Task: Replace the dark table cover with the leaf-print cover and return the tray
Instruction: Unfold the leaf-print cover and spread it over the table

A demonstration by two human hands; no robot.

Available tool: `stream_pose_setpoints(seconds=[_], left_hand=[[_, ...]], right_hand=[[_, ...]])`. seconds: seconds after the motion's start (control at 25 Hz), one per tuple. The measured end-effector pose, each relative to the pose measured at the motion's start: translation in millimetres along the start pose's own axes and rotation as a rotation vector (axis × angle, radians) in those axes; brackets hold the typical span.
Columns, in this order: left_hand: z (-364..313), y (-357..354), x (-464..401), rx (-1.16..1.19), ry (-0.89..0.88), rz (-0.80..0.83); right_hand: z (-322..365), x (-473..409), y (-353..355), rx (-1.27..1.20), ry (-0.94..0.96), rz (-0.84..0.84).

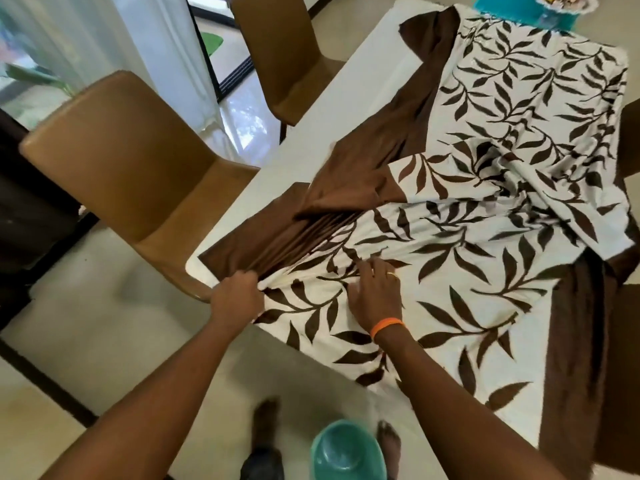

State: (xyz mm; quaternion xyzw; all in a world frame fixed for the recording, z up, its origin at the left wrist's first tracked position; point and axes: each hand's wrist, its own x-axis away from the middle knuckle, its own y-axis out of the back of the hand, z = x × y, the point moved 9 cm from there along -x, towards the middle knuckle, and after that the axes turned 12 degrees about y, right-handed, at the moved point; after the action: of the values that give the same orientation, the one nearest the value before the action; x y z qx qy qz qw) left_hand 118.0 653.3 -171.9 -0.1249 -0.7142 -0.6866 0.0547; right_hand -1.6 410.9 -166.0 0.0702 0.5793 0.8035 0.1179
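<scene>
Left hand (239, 294) clenched on a bunched fold of the cover (485, 202) at the table's (263, 168) near-left corner. Right hand (375, 294) flat on the print just beside it, fingers spread, gripping nothing. Cover lies ahead and right of both hands, long axis running to the far-right corner; brown border folded over along the left edge, which the left hand is nearer. Far-left strip of table bare. No dark cover seen. Likely tray (530, 10) beyond the far edge. Counts: one cover, two chairs (114, 161), one green bowl (348, 452) on the floor.
</scene>
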Motion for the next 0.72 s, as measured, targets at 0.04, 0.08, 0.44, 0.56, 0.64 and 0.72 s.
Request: stream_pose_setpoints(seconds=[0.04, 0.08, 0.44, 0.56, 0.64, 0.72], left_hand=[[18.8, -1.4, -5.7, -0.034, -0.007, 0.018], [42.0, -0.8, -20.0, -0.078, -0.037, 0.050], [91.0, 27.7, -82.9, 0.131, -0.226, 0.259], [78.3, 44.3, -112.8, 0.211, -0.260, 0.116], [80.3, 36.4, -130.1, 0.128, -0.285, 0.101], [90.5, 36.5, -140.4, 0.115, -0.265, 0.071]], right_hand=[[28.1, -5.5, -12.6, -0.005, 0.027, 0.014], [63.7, -15.9, -30.9, -0.014, 0.028, 0.023], [175.5, -40.1, -79.7, 0.062, -0.052, 0.215], [171.9, -67.4, -65.1, 0.081, -0.101, 0.160], [176.9, -79.8, -62.9, 0.110, -0.138, 0.053], [183.6, -85.9, -66.8, 0.134, -0.125, 0.017]])
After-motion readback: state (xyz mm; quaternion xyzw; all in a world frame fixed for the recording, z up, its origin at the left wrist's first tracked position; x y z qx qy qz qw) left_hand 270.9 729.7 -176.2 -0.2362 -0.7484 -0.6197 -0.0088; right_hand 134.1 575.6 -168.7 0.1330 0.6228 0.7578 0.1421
